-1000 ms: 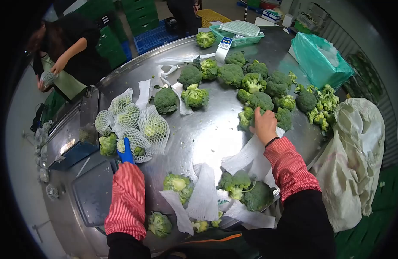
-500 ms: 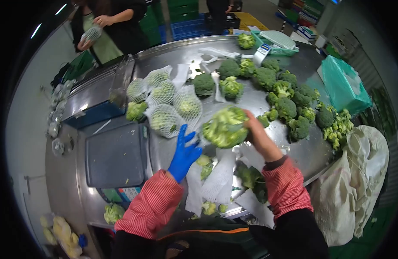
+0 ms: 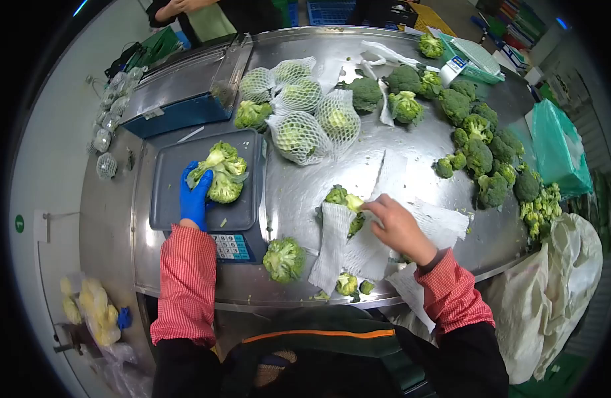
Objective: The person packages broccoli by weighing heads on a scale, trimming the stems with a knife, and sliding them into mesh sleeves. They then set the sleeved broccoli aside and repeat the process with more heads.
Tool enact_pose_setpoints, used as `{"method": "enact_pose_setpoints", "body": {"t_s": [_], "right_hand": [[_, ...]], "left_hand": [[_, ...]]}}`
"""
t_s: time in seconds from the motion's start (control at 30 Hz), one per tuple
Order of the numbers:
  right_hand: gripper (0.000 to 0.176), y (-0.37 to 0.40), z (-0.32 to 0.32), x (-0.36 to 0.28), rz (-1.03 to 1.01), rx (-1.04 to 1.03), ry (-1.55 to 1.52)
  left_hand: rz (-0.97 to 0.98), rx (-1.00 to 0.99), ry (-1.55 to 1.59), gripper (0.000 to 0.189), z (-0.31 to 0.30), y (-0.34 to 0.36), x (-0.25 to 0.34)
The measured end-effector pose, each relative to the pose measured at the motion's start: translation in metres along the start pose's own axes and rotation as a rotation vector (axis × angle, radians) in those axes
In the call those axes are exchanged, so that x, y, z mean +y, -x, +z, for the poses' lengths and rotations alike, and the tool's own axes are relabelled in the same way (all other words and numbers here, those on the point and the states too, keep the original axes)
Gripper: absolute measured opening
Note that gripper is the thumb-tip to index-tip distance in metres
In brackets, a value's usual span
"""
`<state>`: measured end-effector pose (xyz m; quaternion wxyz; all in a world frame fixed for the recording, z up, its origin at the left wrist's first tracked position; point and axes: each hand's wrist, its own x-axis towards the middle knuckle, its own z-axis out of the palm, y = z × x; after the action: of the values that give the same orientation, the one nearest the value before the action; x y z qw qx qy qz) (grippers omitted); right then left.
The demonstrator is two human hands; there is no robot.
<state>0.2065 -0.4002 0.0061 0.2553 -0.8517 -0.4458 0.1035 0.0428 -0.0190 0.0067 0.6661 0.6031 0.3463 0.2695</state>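
My left hand (image 3: 197, 197), in a blue glove, is closed around a broccoli head (image 3: 227, 174) over the dark plate (image 3: 169, 205) of a scale. Its pale cut stems face up. With bare fingertips right at its stem, my right hand (image 3: 400, 227) pinches a smaller broccoli piece (image 3: 337, 194). That piece lies partly under a strip of white netting (image 3: 332, 249). More flattened netting (image 3: 438, 222) spreads around this hand. Between the scale and the netting sits a loose broccoli head (image 3: 283, 259).
Several netted broccoli heads (image 3: 299, 136) stand beyond the scale, near a metal machine (image 3: 186, 83). Loose broccoli (image 3: 479, 157) is heaped at the right. A green bag (image 3: 557, 149) and a white sack (image 3: 551, 285) flank the table edge. Another person (image 3: 212, 20) stands across the table.
Broccoli that my right hand held up over the table is gone from there; my left hand now holds a head on the scale. My right hand has lowered to the netting. The view has shifted.
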Motion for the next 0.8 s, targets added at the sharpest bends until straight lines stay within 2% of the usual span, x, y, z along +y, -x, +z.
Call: {"method": "enact_pose_setpoints", "body": {"t_s": [0.03,0.07,0.1,0.13,0.17,0.2,0.27,0.3,0.33,0.37,0.4,0.43,0.47,0.5,0.57,0.6,0.67,0.7,0.77,0.8], "right_hand": [[0.030,0.002,0.005,-0.008,-0.021,-0.020,-0.045],[0.038,0.003,0.012,-0.021,0.136,-0.013,-0.083],[0.039,-0.002,0.019,-0.031,0.142,0.050,-0.029],[0.041,-0.008,0.025,-0.041,0.144,0.113,0.027],[0.043,-0.013,0.028,-0.048,0.138,0.176,0.082],[0.038,-0.018,0.033,-0.050,0.059,0.181,0.220],[0.034,-0.022,0.045,-0.052,-0.019,0.201,0.102],[0.032,-0.027,0.049,-0.053,-0.063,0.211,0.043],[0.024,-0.029,0.040,-0.062,-0.013,0.088,-0.186],[0.022,-0.029,0.036,-0.069,0.006,0.046,-0.424],[0.019,-0.030,0.032,-0.074,0.033,0.010,-0.658],[0.017,-0.033,0.027,-0.082,0.063,-0.027,-0.887],[0.013,-0.036,0.017,-0.094,0.070,-0.022,-0.986],[0.014,-0.039,0.016,-0.097,0.062,0.010,-1.001],[0.013,-0.044,0.010,-0.113,0.091,0.054,-0.842],[0.013,-0.046,0.012,-0.116,0.063,0.058,-0.818],[0.013,-0.051,0.016,-0.120,0.010,0.075,-0.780],[0.012,-0.056,0.023,-0.119,-0.006,0.145,-0.911],[0.011,-0.066,0.026,-0.119,-0.005,0.124,-1.000],[0.010,-0.066,0.026,-0.127,0.030,0.117,-0.888]], "left_hand": [[-0.065,0.044,-0.057,0.056,-0.003,0.002,0.002],[-0.129,0.088,-0.114,0.059,-0.005,0.005,0.005],[-0.193,0.133,-0.171,0.062,-0.008,0.007,0.010],[0.105,0.147,-0.282,0.070,-0.014,-0.001,-0.004],[0.345,0.296,-0.577,0.071,-0.026,0.001,-0.018],[0.579,0.449,-0.879,0.071,-0.010,0.022,-0.002],[0.791,0.298,-0.759,0.066,0.014,0.064,0.027],[0.878,0.117,-0.633,0.061,0.028,0.081,0.029],[0.816,-0.058,-0.701,0.061,0.044,0.103,0.026],[0.670,-0.270,-0.523,0.062,0.058,0.112,0.002],[0.361,-0.462,-0.390,0.063,0.070,0.127,0.001],[0.020,-0.573,-0.157,0.058,0.081,0.135,-0.008],[-0.257,-0.663,0.003,0.054,0.087,0.128,-0.021],[-0.331,-0.654,0.062,0.044,0.088,0.128,-0.013],[-0.465,-0.621,-0.047,0.034,0.083,0.118,0.010],[-0.478,-0.654,0.043,0.030,0.077,0.112,0.006],[-0.293,-0.510,0.056,0.033,0.078,0.115,-0.001],[-0.189,-0.445,0.059,0.034,0.077,0.117,0.000],[-0.426,-0.518,0.001,0.034,0.068,0.120,0.008],[-0.545,-0.559,-0.028,0.034,0.064,0.121,0.013]]}}
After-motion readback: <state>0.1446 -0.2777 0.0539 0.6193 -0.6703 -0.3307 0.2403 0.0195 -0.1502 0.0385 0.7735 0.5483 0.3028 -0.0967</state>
